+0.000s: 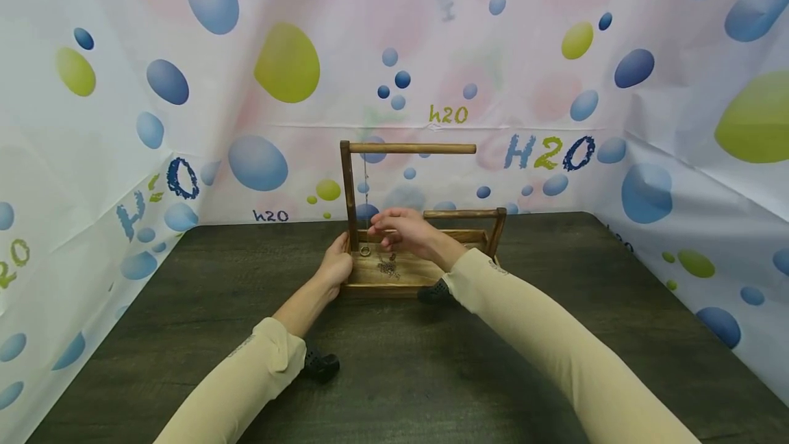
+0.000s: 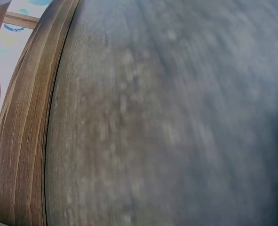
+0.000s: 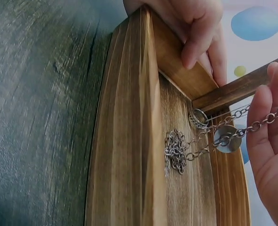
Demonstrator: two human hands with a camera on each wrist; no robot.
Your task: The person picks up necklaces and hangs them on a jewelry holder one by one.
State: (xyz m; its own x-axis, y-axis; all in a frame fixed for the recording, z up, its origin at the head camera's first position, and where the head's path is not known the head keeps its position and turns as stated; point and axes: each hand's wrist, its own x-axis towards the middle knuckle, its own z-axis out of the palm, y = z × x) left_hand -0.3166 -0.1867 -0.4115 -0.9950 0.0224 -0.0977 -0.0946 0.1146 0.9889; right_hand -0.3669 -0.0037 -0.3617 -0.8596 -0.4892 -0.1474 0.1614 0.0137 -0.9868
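A wooden jewelry stand (image 1: 394,289), a shallow tray with a tall left bar and a lower right bar, stands on the table. My left hand (image 1: 336,264) grips its left end, and the right wrist view shows the thumb over the inner side of the end wall. Above the tray, my right hand (image 1: 407,231) holds a metal chain (image 3: 263,123) at its fingers. From there the chain slopes down to a small chain heap (image 3: 175,153) on the tray floor. A round disc pendant (image 3: 227,139) hangs alongside. One ring (image 3: 198,118) lies by the tall post's base.
A thin chain (image 1: 366,180) hangs from the tall bar (image 1: 413,149), close to the right fingertips. The low bar (image 1: 462,214) rises behind the right wrist. Dark table (image 1: 394,375) surrounds the stand, with a printed backdrop (image 1: 431,53) behind it.
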